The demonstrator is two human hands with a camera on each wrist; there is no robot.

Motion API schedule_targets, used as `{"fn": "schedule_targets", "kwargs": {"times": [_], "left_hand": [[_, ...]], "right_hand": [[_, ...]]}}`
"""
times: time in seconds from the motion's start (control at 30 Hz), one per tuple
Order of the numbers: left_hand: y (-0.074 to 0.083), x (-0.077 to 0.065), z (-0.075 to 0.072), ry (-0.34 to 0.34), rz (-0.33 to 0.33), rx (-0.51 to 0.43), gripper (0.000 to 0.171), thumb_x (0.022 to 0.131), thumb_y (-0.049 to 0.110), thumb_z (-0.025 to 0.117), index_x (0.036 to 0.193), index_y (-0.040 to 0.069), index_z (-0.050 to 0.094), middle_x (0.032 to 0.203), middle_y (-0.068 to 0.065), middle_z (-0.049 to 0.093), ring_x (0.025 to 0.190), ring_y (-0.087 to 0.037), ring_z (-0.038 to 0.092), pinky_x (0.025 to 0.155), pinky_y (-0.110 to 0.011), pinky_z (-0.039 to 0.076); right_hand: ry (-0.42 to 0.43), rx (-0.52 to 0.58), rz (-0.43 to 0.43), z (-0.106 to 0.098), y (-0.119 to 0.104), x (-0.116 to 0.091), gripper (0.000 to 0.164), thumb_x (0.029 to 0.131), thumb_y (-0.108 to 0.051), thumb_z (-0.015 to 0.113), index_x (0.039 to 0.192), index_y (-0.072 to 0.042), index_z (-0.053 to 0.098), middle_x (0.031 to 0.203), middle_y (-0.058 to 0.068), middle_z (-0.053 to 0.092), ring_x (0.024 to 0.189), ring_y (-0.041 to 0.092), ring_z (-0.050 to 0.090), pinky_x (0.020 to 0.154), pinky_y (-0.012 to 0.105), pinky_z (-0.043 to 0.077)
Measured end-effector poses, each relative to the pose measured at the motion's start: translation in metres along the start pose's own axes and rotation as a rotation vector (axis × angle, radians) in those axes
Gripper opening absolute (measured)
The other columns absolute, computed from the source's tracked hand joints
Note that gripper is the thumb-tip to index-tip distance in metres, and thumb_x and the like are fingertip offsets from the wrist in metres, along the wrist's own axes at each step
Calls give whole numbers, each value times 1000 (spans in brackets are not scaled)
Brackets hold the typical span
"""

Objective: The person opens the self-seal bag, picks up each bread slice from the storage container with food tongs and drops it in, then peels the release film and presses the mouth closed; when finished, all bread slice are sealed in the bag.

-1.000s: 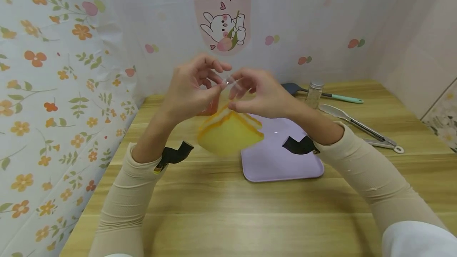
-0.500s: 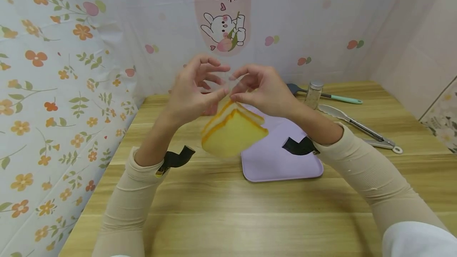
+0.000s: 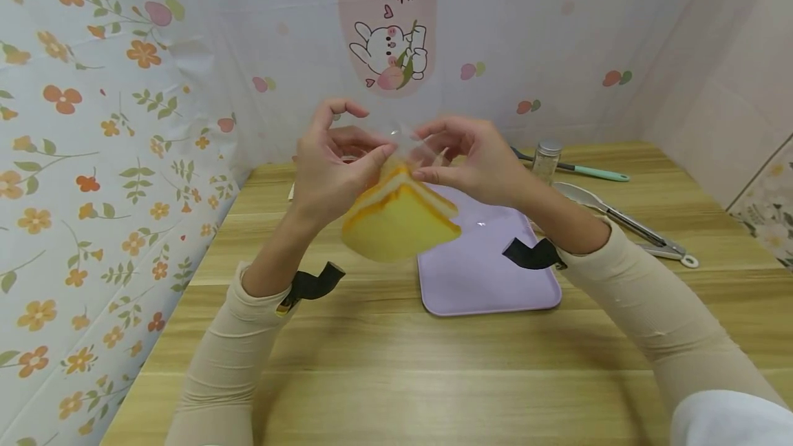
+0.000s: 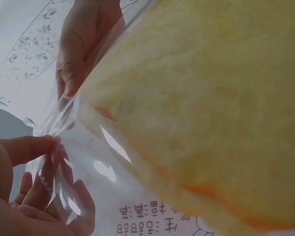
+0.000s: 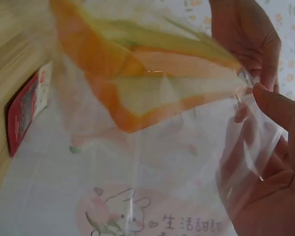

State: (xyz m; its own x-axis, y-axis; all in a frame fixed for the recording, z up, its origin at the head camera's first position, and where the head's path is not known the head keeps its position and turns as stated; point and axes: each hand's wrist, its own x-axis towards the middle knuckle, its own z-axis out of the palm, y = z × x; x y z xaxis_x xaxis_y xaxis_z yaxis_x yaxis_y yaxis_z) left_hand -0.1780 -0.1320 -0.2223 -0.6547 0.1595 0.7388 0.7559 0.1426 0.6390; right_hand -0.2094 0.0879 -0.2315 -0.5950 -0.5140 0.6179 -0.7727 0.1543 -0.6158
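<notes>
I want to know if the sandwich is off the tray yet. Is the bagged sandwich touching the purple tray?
Apart. The head view shows the bagged sandwich held up by the left hand and right hand, above the table, beside the purple tray.

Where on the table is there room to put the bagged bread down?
The square lilac tray looks bare, and so does the wooden table in front of it. Both hands hold the clear bag of yellow sliced bread above the tray's left edge. The back right is crowded: a glass shaker jar, a teal-handled spatula and metal tongs.
</notes>
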Motion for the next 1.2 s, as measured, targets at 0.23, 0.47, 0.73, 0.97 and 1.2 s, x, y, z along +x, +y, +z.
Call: {"fn": "schedule_targets", "kwargs": {"times": [0.23,0.47,0.73,0.97,1.2], "left_hand": [[5,0,-1,47,60,-47,38,80,-9,74,105,6,50,78,-19,72,64,-24,69,65,-33,58],[6,-1,-8,66,91,-99,40,80,-8,75,105,11,50,79,-21,72,64,-24,70,68,-35,58],[10,1,-12,93,119,-181,41,80,-8,75,105,12,50,76,-16,73,61,-22,69,66,-35,55],[13,1,-11,93,138,-214,42,79,-12,74,104,11,48,76,-8,74,59,-21,67,62,-31,53],[15,2,-13,107,137,-254,42,79,-11,74,105,9,47,77,-15,73,56,-23,67,57,-30,54]], "right_hand": [[-28,-17,-71,-6,10,-9,43,75,6,83,114,1,64,88,5,75,78,12,69,64,23,53],[-77,-35,-13,-20,21,-14,39,81,2,79,118,0,64,89,4,76,73,13,67,61,21,49],[-109,-53,16,-33,34,-21,37,82,1,79,115,-1,64,88,3,75,76,13,70,65,24,54],[-108,-55,12,-37,41,-25,34,79,4,80,111,0,68,87,4,73,75,13,67,63,22,53],[-159,-39,34,-40,49,-28,34,79,3,81,110,0,69,91,8,70,81,14,64,66,23,51]]}}
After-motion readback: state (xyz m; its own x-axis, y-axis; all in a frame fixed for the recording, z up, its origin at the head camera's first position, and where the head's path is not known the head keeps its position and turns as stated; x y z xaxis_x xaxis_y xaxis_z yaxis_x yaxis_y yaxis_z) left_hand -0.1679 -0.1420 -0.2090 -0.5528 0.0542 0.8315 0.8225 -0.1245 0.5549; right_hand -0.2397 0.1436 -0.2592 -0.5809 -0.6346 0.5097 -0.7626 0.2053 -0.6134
